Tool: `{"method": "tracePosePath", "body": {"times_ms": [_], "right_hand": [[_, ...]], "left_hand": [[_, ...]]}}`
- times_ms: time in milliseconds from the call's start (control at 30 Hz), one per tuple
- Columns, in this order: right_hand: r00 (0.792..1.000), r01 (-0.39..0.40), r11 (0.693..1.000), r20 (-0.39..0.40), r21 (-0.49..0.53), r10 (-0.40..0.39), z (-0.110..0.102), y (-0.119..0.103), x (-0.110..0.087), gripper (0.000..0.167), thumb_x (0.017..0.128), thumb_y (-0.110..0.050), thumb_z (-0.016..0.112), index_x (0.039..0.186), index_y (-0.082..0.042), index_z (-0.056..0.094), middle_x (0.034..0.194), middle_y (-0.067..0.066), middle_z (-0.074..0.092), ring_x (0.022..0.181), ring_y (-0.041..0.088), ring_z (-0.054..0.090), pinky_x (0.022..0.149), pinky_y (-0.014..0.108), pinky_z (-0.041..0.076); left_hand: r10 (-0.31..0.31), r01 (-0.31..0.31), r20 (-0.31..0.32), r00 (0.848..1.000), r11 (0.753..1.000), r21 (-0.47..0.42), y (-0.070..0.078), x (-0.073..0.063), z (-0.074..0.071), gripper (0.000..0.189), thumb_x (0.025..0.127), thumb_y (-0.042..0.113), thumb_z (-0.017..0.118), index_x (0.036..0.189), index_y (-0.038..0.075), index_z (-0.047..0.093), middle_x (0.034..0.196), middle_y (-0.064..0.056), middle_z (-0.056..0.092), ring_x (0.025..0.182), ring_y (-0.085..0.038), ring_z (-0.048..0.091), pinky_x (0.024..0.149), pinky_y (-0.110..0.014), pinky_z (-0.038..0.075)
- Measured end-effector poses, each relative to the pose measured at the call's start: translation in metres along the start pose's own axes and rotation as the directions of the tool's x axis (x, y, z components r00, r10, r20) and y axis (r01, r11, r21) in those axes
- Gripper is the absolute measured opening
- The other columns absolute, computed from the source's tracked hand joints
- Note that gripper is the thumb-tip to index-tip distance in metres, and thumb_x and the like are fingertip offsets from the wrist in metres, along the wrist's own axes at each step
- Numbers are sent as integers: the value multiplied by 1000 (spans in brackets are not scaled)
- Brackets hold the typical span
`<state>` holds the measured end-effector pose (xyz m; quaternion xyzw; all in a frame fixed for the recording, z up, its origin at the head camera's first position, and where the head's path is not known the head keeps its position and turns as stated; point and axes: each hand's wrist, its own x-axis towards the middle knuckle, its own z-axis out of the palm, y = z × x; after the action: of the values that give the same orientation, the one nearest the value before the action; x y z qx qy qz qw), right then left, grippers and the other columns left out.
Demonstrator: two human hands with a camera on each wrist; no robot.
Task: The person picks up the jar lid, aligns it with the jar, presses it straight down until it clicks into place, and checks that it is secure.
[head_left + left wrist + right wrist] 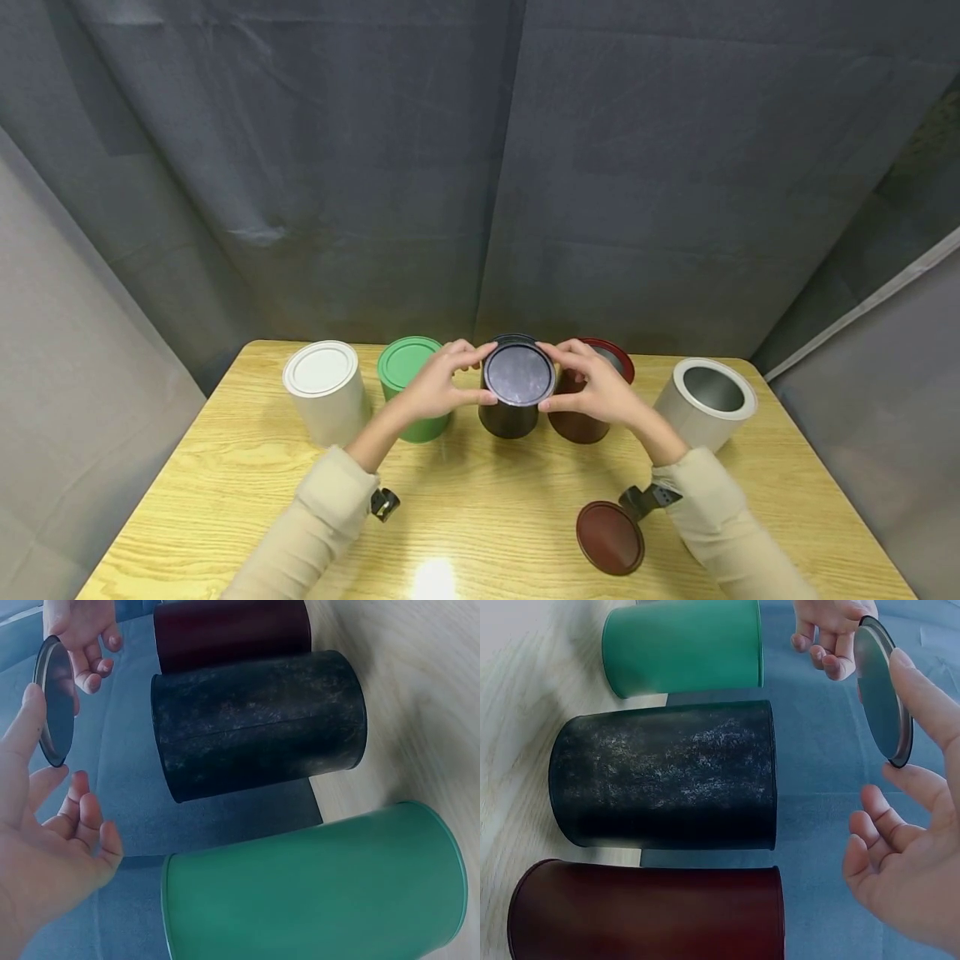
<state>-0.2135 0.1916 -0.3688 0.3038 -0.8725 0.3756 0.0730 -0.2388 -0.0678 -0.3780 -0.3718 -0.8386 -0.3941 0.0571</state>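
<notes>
A round black lid (pixel 519 375) hangs level above the black can (pixel 508 422), apart from it. My left hand (pixel 437 385) pinches the lid's left edge between thumb and forefinger. On the opposite edge, my right hand (pixel 598 390) pinches it the same way. Both wrist views show a gap between the lid (pixel 881 694) and the upright can (pixel 667 776); the other fingers of each hand are loosely bent, off the lid. The can's mouth is mostly hidden behind the lid in the head view.
Left of the black can stand a lidded green can (pixel 408 364) and a lidded white can (pixel 322 369). To its right are an open dark red can (pixel 581 427) and an open white can (pixel 686 417). A dark red lid (pixel 610 538) lies on the wooden table (pixel 300 500), near my right wrist.
</notes>
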Motion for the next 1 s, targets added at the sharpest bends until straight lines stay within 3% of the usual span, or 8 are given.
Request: {"method": "tracePosePath", "body": {"times_ms": [167, 333, 600, 767, 1000], "right_hand": [[999, -37, 999, 12, 26, 37, -8, -21, 4, 71, 66, -7, 80, 129, 4, 48, 100, 13, 51, 75, 15, 38, 64, 30, 35], [998, -55, 998, 36, 19, 54, -13, -32, 8, 68, 68, -3, 78, 127, 9, 47, 99, 17, 50, 75, 16, 37, 63, 30, 34], [994, -89, 996, 57, 5, 89, -11, 8, 19, 73, 68, -18, 81, 133, -7, 48, 105, 9, 51, 75, 21, 42, 64, 30, 36], [994, -82, 997, 76, 13, 81, -15, 16, 26, 74, 68, -24, 80, 133, -10, 48, 105, 8, 51, 77, 33, 50, 67, 35, 42], [992, -84, 996, 90, 2, 84, -18, 23, 34, 74, 69, -26, 80, 134, -10, 47, 106, 9, 50, 76, 32, 54, 68, 37, 45]], "left_hand": [[-12, 12, 8, 1000, 1000, -9, -1, 5, -2, 68, 70, 21, 79, 130, 6, 51, 93, -6, 53, 93, -29, 50, 80, -37, 38], [-32, 32, 12, 999, 999, -18, -4, 9, -2, 69, 70, 21, 79, 131, 7, 50, 92, -6, 53, 93, -26, 50, 81, -40, 39], [-13, 13, -5, 1000, 999, -53, -9, 19, -4, 68, 70, 17, 79, 129, 3, 50, 93, -13, 54, 91, -27, 50, 81, -44, 39], [-35, 35, 0, 999, 997, -71, -12, 26, -6, 68, 70, 17, 79, 130, 4, 50, 94, -13, 54, 92, -27, 51, 82, -45, 39], [-75, 76, 14, 997, 994, -75, -16, 33, -7, 69, 71, 19, 78, 132, 6, 48, 93, -9, 54, 89, -26, 50, 80, -36, 40]]}}
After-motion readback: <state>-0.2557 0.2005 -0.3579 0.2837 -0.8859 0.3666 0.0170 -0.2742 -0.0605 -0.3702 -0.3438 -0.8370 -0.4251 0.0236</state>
